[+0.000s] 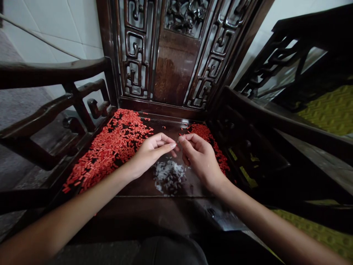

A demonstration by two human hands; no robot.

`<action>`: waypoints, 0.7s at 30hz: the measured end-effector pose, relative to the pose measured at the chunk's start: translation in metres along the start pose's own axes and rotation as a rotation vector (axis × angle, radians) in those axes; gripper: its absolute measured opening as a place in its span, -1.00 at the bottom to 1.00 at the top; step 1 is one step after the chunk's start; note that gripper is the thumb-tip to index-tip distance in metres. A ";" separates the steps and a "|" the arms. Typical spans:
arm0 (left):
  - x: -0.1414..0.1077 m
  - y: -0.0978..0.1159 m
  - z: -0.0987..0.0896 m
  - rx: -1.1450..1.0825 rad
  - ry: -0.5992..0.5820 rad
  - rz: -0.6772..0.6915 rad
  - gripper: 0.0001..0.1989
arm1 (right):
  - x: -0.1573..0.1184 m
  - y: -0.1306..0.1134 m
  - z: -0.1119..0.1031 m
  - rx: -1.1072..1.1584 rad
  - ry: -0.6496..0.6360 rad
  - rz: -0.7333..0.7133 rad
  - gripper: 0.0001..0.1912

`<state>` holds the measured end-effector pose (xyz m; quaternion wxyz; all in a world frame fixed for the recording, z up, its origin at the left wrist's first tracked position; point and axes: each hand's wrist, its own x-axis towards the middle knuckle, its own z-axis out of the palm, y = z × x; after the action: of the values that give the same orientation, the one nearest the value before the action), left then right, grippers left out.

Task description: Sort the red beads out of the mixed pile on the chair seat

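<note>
My left hand (158,149) and my right hand (200,154) meet almost fingertip to fingertip above a dark wooden chair seat (135,189). Each has thumb and forefinger pinched together. A tiny reddish bit shows at the left fingertips, too small to name; what the right fingers pinch is hidden. Just below the hands lies a small heap of whitish translucent pieces (169,175). Many small red pieces (110,147) are spread over the left side of the seat, close to my left wrist. A smaller spread of red pieces (202,130) lies behind and beside my right hand.
The carved chair back (176,70) rises behind the seat. A left armrest (55,71) and a right armrest (289,125) flank it. Another dark carved piece of furniture (275,62) stands at the right, near a yellow textured surface (328,110).
</note>
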<state>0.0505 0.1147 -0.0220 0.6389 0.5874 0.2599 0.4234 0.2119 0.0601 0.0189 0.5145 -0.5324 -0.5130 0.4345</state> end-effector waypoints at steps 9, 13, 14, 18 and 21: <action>-0.001 0.001 0.003 -0.037 0.053 0.013 -0.70 | 0.000 0.005 0.001 -0.043 -0.020 -0.063 -0.63; -0.001 0.001 0.005 -0.045 0.092 0.020 -0.75 | 0.000 0.005 0.002 -0.066 -0.011 -0.082 -0.67; -0.002 0.002 0.005 -0.043 0.101 0.021 -0.75 | 0.000 0.004 0.002 -0.068 -0.007 -0.080 -0.67; -0.002 0.003 0.007 -0.025 0.129 0.026 -0.75 | 0.000 0.001 0.004 -0.057 0.005 -0.069 -0.66; -0.003 0.002 0.007 -0.011 0.139 0.030 -0.75 | 0.001 -0.002 0.006 -0.061 0.014 -0.068 -0.64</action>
<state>0.0546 0.1085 -0.0187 0.6161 0.5569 0.2925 0.4740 0.2061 0.0614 0.0200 0.5160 -0.5334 -0.5401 0.3970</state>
